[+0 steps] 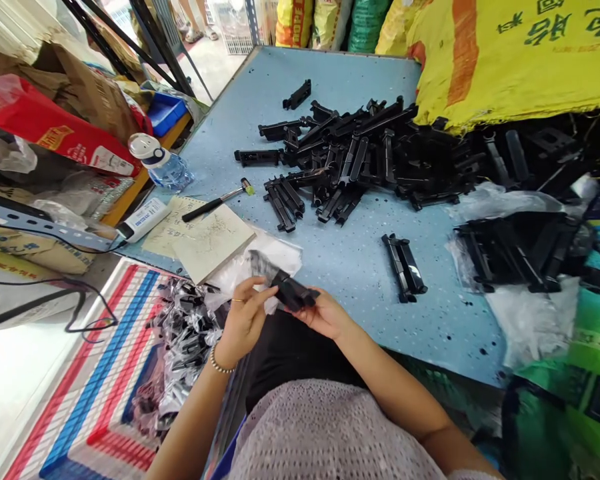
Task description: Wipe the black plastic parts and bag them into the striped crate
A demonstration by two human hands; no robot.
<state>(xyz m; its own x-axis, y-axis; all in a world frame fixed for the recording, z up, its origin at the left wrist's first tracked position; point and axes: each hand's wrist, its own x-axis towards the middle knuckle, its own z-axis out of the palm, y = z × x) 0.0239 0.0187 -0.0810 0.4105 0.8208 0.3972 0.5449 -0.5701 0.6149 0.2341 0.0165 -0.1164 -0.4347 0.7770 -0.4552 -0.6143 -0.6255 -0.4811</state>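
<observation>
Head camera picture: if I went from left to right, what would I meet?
Red bag, water bottle, left hand, held black part, right hand, loose pair of black parts, green bag.

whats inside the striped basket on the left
Black parts in clear plastic are piled in the striped basket. Whatever lies beneath the pile, or behind the left forearm, is covered and cannot be seen.
</observation>
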